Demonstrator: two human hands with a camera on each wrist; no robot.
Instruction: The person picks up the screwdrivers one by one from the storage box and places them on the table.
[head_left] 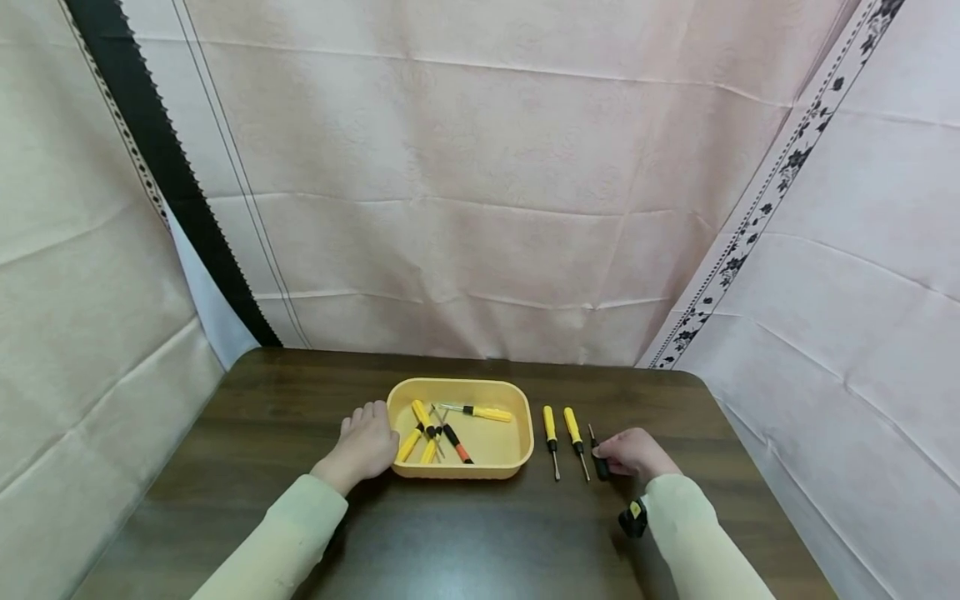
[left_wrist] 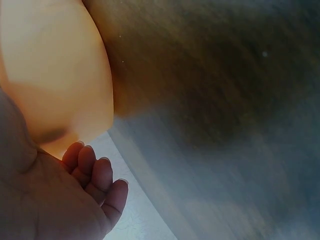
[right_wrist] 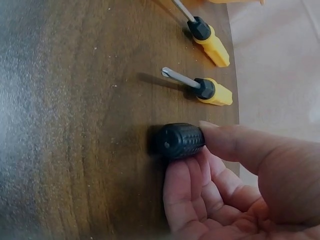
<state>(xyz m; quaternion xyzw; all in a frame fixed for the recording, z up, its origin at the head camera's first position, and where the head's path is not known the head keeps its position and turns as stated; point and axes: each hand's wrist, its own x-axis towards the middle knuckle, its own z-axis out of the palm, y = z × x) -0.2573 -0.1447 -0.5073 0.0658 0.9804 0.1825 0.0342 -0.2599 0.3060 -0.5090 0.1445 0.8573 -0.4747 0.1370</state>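
Observation:
My left hand holds the left side of a yellow plastic tray. In the left wrist view its fingers curl beside the tray's wall, and the thumb is hidden. To the right, my right hand pinches a screwdriver with a black handle between thumb and fingers, close over the table; its thin shaft points away from me. Just left of it lie two yellow-handled screwdrivers, one nearer and one closer to the tray, shafts toward me.
Inside the tray are several yellow-handled screwdrivers, one lying crosswise, and a black-and-red-handled one. The brown wooden table has rounded far corners. Pale cloth curtains hang behind it and at both sides.

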